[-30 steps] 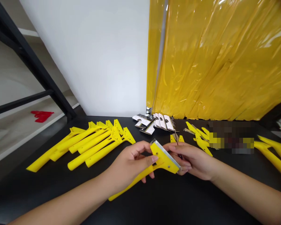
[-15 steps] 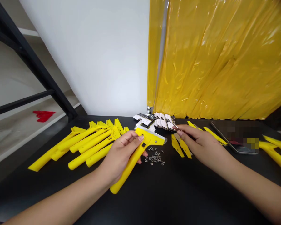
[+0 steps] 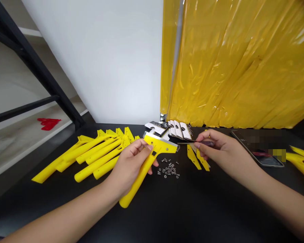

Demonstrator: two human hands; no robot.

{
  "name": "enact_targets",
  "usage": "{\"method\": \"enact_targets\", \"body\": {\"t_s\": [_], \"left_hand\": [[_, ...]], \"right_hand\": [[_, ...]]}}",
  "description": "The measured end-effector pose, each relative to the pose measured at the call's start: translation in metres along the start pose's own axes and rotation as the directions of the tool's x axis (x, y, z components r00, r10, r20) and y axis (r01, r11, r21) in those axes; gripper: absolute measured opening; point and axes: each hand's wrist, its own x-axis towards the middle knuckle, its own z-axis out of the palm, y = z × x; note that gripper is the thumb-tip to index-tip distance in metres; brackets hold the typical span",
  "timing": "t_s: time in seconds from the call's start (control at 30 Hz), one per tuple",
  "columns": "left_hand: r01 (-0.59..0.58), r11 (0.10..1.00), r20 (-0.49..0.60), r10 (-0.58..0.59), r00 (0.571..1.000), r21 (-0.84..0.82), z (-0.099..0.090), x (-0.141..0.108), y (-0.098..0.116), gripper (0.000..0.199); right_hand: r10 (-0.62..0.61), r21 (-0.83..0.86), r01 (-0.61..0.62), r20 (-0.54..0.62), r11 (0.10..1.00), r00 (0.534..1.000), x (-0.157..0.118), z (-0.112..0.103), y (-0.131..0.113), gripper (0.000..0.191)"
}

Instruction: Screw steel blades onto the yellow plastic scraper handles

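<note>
My left hand is wrapped round a yellow scraper, its head tilted up and a metal blade along the top edge. One screw shows in the right side of the head. In my right hand is a screwdriver with a dark purple handle, its thin shaft pointing left near the blade's right corner. Below the scraper head lies a loose pile of small screws and nuts. Two yellow plates lie under my right hand, partly covered by its fingers.
Several yellow scraper handles lie side by side on the black table at left. White-and-black cards stand at the back. A phone and more yellow parts are at right. A red object sits on the left shelf.
The screwdriver has turned so its handle and shaft now show, with the shaft to the left. My right hand has shifted slightly right. The left hand keeps the scraper nearly still.
</note>
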Motion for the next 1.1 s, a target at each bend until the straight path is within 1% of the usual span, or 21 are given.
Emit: {"method": "enact_targets", "body": {"t_s": [0.07,0.1,0.2,0.23,0.3,0.4,0.6,0.8,0.93,1.1], "left_hand": [[0.002,1.000,-0.006,-0.002,1.000,-0.003,0.000,0.000,0.000,0.024],[0.003,1.000,-0.007,-0.003,1.000,-0.004,0.000,0.000,0.000,0.023],[0.003,1.000,-0.004,-0.003,1.000,-0.003,0.001,0.000,0.000,0.023],[0.004,1.000,0.000,-0.004,1.000,-0.003,0.001,-0.001,0.000,0.024],[0.003,1.000,0.009,-0.003,1.000,-0.004,0.002,-0.001,0.000,0.023],[0.000,1.000,0.011,0.000,1.000,-0.005,0.002,-0.001,0.000,0.023],[0.001,1.000,0.017,-0.001,1.000,0.001,0.001,-0.001,-0.001,0.025],[0.021,1.000,0.013,-0.021,1.000,0.000,0.000,0.001,-0.002,0.026],[0.033,0.999,-0.029,-0.033,0.999,-0.011,0.001,0.001,-0.001,0.025],[0.032,0.999,-0.051,-0.032,0.998,-0.010,0.000,0.001,-0.001,0.025]], "right_hand": [[-0.023,0.105,0.020,0.028,0.994,0.999,0.000,0.002,-0.003,0.033],[-0.042,0.123,0.039,0.024,0.992,0.999,-0.001,0.003,-0.004,0.033],[-0.105,0.057,0.106,-0.022,0.993,0.994,-0.004,0.008,-0.003,0.031],[-0.123,0.024,0.124,-0.021,0.992,0.992,-0.005,0.009,-0.002,0.030],[-0.144,-0.005,0.144,0.016,0.989,0.989,-0.007,0.013,0.002,0.028],[-0.143,0.014,0.142,0.082,0.990,0.986,-0.008,0.016,0.008,0.027],[-0.123,0.003,0.124,0.119,0.992,0.985,-0.006,0.017,0.012,0.028],[-0.134,0.010,0.134,0.087,0.991,0.987,-0.010,0.013,0.002,0.028],[-0.140,-0.005,0.140,0.059,0.990,0.988,-0.012,0.011,-0.001,0.028],[-0.165,-0.044,0.169,0.083,0.985,0.983,-0.012,0.011,0.001,0.027]]}}
